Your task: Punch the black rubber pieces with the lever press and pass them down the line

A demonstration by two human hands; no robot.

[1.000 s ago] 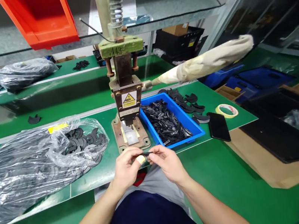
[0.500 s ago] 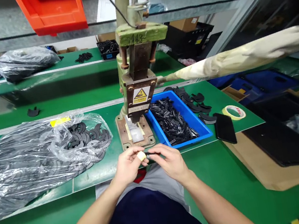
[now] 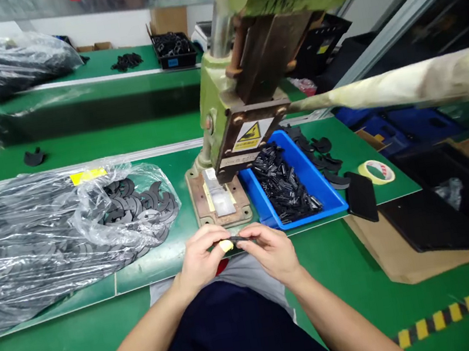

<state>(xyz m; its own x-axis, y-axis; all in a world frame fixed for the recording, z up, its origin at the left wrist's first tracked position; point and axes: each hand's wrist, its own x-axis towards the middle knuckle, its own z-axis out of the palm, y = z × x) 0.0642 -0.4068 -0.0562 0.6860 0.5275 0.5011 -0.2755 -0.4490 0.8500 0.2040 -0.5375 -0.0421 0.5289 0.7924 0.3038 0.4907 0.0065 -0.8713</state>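
My left hand (image 3: 203,259) and my right hand (image 3: 272,251) meet in front of the hand press (image 3: 239,133), at the table's front edge. Between their fingertips is a small black plastic part (image 3: 239,239), mostly covered by the fingers, with both hands closed on it. Yellow tape (image 3: 226,245) is wrapped round my left thumb. Just beyond the hands is the press's base plate (image 3: 243,214), bearing a pale metal block. Right of the base stands a blue tray (image 3: 333,208) of small black parts. A clear plastic bag (image 3: 38,230) with many dark curved pieces lies to the left.
The press's long wrapped lever (image 3: 402,81) reaches out to the right. Dark curved pieces (image 3: 323,146), a black phone-like slab (image 3: 361,197) and a tape roll (image 3: 376,172) lie beyond the tray. At the back is a black bin (image 3: 176,60) of parts.
The camera view has shifted, so the press looks larger and leans more to the right. Both hands stay together at the same black part, which now lies more level between the fingertips.
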